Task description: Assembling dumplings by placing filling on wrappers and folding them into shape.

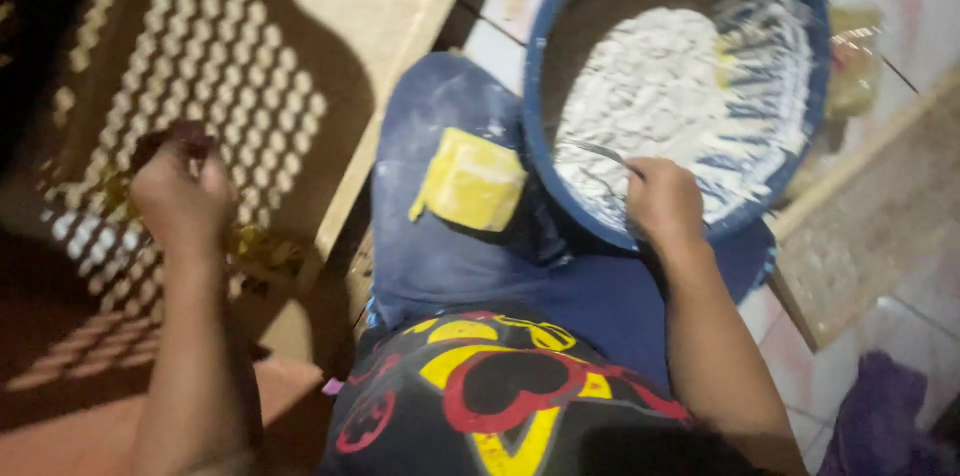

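The right hand (pixel 663 198) grips a thin metal spoon (pixel 592 149) in the round blue plastic bucket (pixel 535 86) of white powder (pixel 660 86), while the left hand (pixel 180 198) pinches a small dark object (pixel 172 139).

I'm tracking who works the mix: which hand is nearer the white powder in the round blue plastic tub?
Right. The right hand sits at the blue plastic tub rim, holding a thin metal tool in the white powder. The left hand is far off, over the perforated brown panel.

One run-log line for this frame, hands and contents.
left hand: closed on small dark object | right hand: gripping thin metal tool in round blue plastic bucket | white powder inside
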